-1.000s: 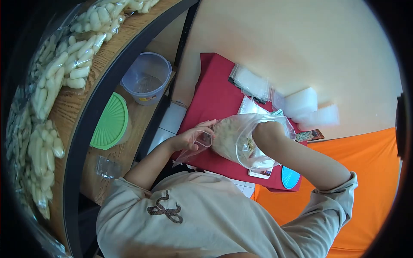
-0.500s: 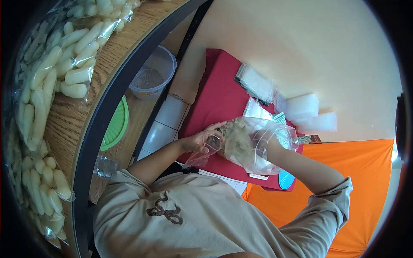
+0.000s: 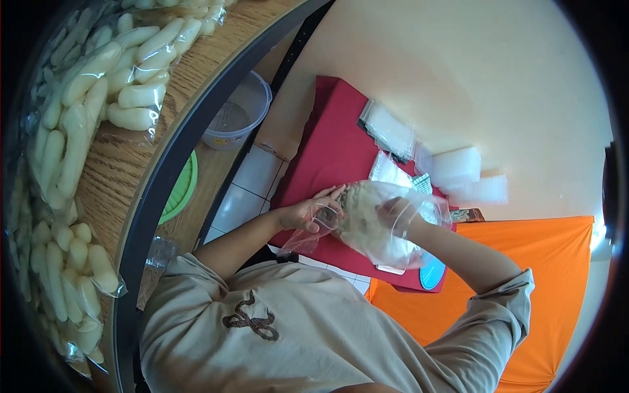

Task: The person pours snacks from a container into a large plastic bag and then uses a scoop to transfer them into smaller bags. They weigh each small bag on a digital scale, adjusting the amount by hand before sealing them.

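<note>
A clear plastic container (image 3: 367,236) with pale, greyish-green contents lies tilted on the red-covered table. My left hand (image 3: 313,213) grips its left end, fingers stretched up along the side. Loose clear plastic film (image 3: 301,241) hangs below that hand. From the right, my right hand (image 3: 393,213) reaches inside the container, seen only through the plastic. Its fingers are blurred, and what they touch or hold cannot be made out.
The red cloth (image 3: 327,131) bears stacked clear packets (image 3: 388,124), white plastic tubs (image 3: 457,167) and a blue lid (image 3: 432,271). At left, bags of pale finger-shaped pieces (image 3: 82,131) lie on a wooden top; below are a clear bucket (image 3: 246,108) and green lid (image 3: 180,190).
My right hand has pushed further left into the container. The contents look shifted and paler. My left hand keeps its place. The view has tilted slightly.
</note>
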The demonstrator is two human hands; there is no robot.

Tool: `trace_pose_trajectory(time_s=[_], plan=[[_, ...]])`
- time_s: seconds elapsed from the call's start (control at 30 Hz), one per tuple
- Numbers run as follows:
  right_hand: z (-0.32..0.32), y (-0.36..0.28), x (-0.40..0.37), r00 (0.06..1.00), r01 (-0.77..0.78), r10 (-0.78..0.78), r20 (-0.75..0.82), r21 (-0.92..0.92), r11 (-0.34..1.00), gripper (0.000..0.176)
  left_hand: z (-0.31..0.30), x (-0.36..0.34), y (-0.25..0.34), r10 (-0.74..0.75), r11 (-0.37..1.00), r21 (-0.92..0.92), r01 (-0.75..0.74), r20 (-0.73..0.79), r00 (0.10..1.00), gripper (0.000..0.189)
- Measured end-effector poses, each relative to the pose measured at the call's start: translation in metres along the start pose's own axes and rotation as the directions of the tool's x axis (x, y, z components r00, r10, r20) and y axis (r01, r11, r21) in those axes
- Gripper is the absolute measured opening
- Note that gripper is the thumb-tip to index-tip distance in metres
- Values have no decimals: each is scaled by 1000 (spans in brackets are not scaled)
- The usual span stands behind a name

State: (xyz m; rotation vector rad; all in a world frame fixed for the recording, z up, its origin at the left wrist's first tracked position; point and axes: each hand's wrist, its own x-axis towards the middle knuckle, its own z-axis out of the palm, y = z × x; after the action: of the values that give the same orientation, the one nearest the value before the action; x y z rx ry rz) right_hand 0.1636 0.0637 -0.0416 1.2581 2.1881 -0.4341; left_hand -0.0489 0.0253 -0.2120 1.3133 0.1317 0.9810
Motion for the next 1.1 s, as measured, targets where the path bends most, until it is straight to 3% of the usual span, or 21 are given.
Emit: trace_pose_trajectory(time_s=[0.03, 0.07, 0.1, 0.13, 0.2, 0.23, 0.27, 0.3, 0.4, 0.53, 0.57, 0.6, 0.63, 0.67, 0.7, 0.83, 0.9, 0.93, 1.0, 1.03, 1.1], plan=[[12, 14, 7, 1000, 4, -4, -3, -5, 1000, 29, 0, -1, 0, 4, 1000, 4, -4, -3, 1000, 78], [36, 40, 18, 905, 367, -329, -271, 101, 925, 31, 1, -3, -2, 12, 999, -34, -13, -9, 1000, 78], [40, 42, 21, 644, 691, -546, -536, 100, 716, 34, 2, -4, -4, 20, 997, -75, -21, -14, 1000, 78], [46, 44, 21, 645, 691, -546, -535, 102, 716, 34, -1, -3, -5, 18, 997, -76, -20, -15, 1000, 78], [54, 40, 17, 949, 206, 52, -312, 735, 645, 32, -5, -1, -7, 22, 1000, -10, -21, 50, 999, 80], [50, 33, 13, 949, 204, 54, -310, 739, 642, 32, -2, -2, -7, 18, 1000, -12, -17, 52, 999, 80], [44, 26, 9, 951, 204, -89, -297, 384, 901, 32, 1, -3, -8, 9, 996, -89, -8, 9, 1000, 80], [35, 17, 5, 951, 206, -212, -224, -49, 977, 32, 3, -4, -8, -3, 986, -164, -2, -31, 1000, 80], [-1, -23, -10, 995, 7, 8, -95, 152, 988, 34, 1, -3, -14, 48, 989, -144, -43, 28, 998, 78], [39, 2, 6, 964, -143, 220, -148, 408, 902, 35, 8, 1, -18, 76, 985, -157, -74, 5, 997, 77], [51, 11, 10, 907, 79, -38, -420, 81, 994, 35, 11, 3, -20, 87, 988, -122, -89, -24, 996, 77], [47, 6, 9, 749, 213, -353, -561, -301, 930, 36, 13, 5, -20, 101, 991, -86, -106, -54, 993, 78], [43, 2, 6, 748, 207, -350, -564, -302, 931, 36, 14, 7, -20, 103, 991, -85, -107, -48, 993, 78], [39, -3, 2, 927, 88, -84, -365, -5, 996, 31, 15, 9, -20, 112, 987, -110, -119, -71, 991, 78], [33, -10, -2, 989, -116, 136, -66, 250, 961, 27, 16, 10, -19, 118, 982, -136, -130, -94, 989, 78], [47, 4, -10, 947, 189, -54, -316, 417, 889, 35, 21, 13, -13, 109, 934, -332, -136, -97, 989, 79], [76, 17, 1, 816, 221, -80, -572, 182, 958, 33, 23, 16, -6, 70, 982, -164, -97, -161, 984, 79], [64, 10, 0, 815, 217, -78, -574, 178, 960, 33, 26, 19, -1, 76, 981, -165, -102, -158, 985, 79], [38, -3, 4, 966, -103, 164, -201, 281, 954, 31, 29, 24, 7, 32, 975, -213, -67, -163, 986, 79], [44, 4, 4, 965, -102, 163, -205, 276, 956, 31, 28, 26, 6, 38, 975, -210, -72, -163, 986, 79], [54, 10, 4, 971, 11, 151, -187, 664, 748, 30, 23, 26, 5, 36, 966, -244, -86, -203, 979, 79]])
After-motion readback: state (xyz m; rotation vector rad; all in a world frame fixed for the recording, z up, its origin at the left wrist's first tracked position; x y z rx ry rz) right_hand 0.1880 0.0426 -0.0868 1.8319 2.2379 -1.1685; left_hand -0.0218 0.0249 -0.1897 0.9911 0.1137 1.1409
